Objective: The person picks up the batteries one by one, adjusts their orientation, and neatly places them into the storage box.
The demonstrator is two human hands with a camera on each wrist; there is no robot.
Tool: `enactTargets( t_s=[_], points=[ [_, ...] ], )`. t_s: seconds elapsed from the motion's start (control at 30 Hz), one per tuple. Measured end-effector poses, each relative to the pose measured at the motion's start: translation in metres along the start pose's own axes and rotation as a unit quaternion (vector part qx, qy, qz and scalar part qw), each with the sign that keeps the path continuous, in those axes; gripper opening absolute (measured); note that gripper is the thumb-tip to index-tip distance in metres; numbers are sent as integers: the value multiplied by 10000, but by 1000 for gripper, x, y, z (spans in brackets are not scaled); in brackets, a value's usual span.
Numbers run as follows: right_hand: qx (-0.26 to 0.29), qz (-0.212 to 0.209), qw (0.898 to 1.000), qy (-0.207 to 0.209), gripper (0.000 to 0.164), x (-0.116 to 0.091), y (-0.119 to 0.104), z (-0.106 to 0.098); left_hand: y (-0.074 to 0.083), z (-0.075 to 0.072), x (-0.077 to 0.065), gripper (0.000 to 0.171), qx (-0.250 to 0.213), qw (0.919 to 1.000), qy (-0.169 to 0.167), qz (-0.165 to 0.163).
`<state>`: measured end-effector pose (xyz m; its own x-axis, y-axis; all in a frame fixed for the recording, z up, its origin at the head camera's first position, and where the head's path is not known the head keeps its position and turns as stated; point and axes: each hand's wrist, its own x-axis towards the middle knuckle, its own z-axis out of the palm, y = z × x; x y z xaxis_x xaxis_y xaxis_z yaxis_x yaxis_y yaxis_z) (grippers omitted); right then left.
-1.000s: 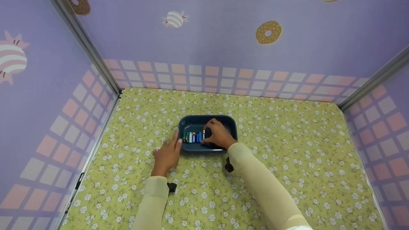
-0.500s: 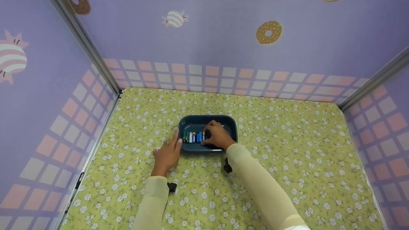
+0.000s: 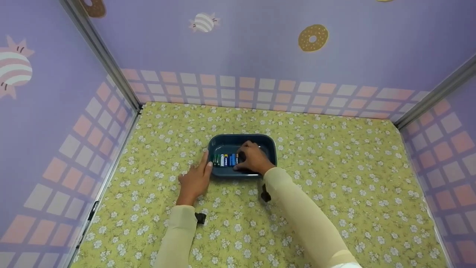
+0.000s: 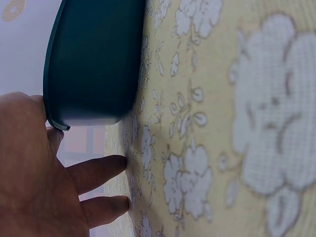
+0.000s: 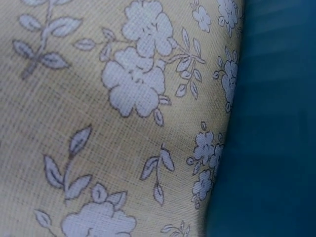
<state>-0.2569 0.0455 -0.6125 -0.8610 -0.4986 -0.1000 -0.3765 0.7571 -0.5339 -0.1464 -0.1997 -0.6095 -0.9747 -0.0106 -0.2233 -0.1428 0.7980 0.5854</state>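
Observation:
A dark teal plastic tray [image 3: 241, 174] with raised sides stands mid-table in the head view. A side-by-side row of several small batteries [image 3: 225, 160], green, white and blue, lies in its left half. My right hand [image 3: 256, 159] reaches inside and pinches the row's rightmost battery [image 3: 237, 159], which has a gold-coloured end; thumb and finger are at its two ends. My left hand [image 3: 196, 177] rests against the tray's left end, thumb on the rim. The left wrist view shows two extended fingers [image 4: 101, 173] touching the cloth. In the right wrist view my fingers are hidden.
A yellow-green cloth with white flowers [image 3: 334, 175] covers the table. A purple back wall [image 3: 256, 48] and side walls enclose it on three sides. Dark wrist straps [image 3: 200, 218] show beneath the sleeves.
The rightmost battery has come down slightly beside the blue ones, still between my right fingers. My right hand has lowered a little; my left hand has kept its place.

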Motion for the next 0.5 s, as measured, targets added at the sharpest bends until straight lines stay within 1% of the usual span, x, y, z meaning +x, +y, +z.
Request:
enactTargets(
  t_s=[0.13, 0.27, 0.4, 0.5],
  points=[
    [195, 10, 9998, 64, 65, -1, 1, -2, 0, 0, 0, 65, 15, 10000, -2, -5],
    [370, 57, 9991, 178, 64, -4, 3, -7, -1, 1, 0, 65, 34, 10000, 19, 12],
    [314, 63, 9992, 245, 63, -9, 4, -17, -1, 1, 0, 65, 59, 10000, -2, -2],
    [274, -22, 9991, 307, 61, -13, 6, -27, -1, 1, 1, 65, 107, 9999, -24, -20]
  ],
)
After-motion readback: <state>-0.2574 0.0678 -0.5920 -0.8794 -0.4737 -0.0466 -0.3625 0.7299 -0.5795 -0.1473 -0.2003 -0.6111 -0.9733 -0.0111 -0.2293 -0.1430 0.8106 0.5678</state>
